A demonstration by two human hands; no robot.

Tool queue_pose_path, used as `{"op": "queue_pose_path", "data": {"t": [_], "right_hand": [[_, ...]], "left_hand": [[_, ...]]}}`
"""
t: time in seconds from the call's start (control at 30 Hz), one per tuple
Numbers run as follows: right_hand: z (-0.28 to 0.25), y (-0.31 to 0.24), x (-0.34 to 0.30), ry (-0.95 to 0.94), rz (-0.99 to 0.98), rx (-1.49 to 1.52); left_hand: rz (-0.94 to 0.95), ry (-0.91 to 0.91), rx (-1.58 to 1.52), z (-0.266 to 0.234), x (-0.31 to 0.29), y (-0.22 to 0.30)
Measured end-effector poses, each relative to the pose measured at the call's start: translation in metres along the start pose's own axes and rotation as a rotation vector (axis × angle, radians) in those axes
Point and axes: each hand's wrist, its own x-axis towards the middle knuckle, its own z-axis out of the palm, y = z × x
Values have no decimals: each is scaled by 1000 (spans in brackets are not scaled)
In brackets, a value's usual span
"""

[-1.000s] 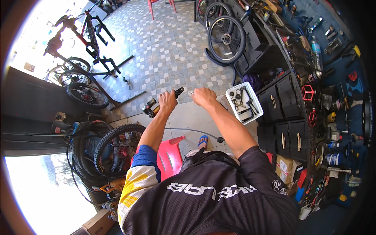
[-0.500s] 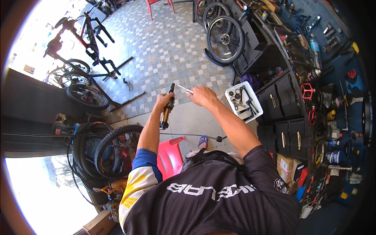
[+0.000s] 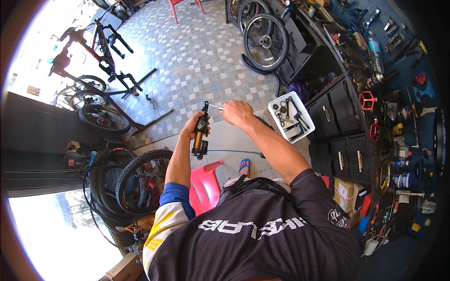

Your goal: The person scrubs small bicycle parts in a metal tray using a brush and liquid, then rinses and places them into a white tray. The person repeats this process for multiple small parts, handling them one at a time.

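Note:
My left hand (image 3: 191,124) is wrapped round a bicycle rear shock (image 3: 199,136) with a black body and a gold-coloured shaft. The shock stands nearly upright in view, its narrow eyelet end pointing away from me. From the right, my right hand (image 3: 237,113) grips a slim tool with a thin silver shaft (image 3: 214,107). The shaft's tip is at or very close to the shock's far eyelet; whether it touches cannot be made out. My fingers hide the tool's handle, so its exact kind is unclear.
A white basket (image 3: 311,127) of small bike parts stands right of my right forearm. A pink chair (image 3: 205,185) is close before me. Tyres (image 3: 123,180) are piled at left, beyond them a bike frame on a stand (image 3: 105,51). Black drawers (image 3: 344,110) and a tool wall line the right.
The shock has turned in my left hand, showing more of its black body. The tool's tip has dropped lower and come nearer the far eyelet. My right hand has shifted slightly left.

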Motion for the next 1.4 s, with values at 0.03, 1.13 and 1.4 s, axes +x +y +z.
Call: {"op": "queue_pose_path", "data": {"t": [0.03,1.13,1.4], "right_hand": [[-2,-2,-1,-10,1,5],[2,4,2,-62,80,-100],[-17,-21,-21,-132,25,-80]], "left_hand": [[16,45,43,1,1,0],[616,723,1857,31,12,-43],[522,572,1900,33,11,-50]]}}
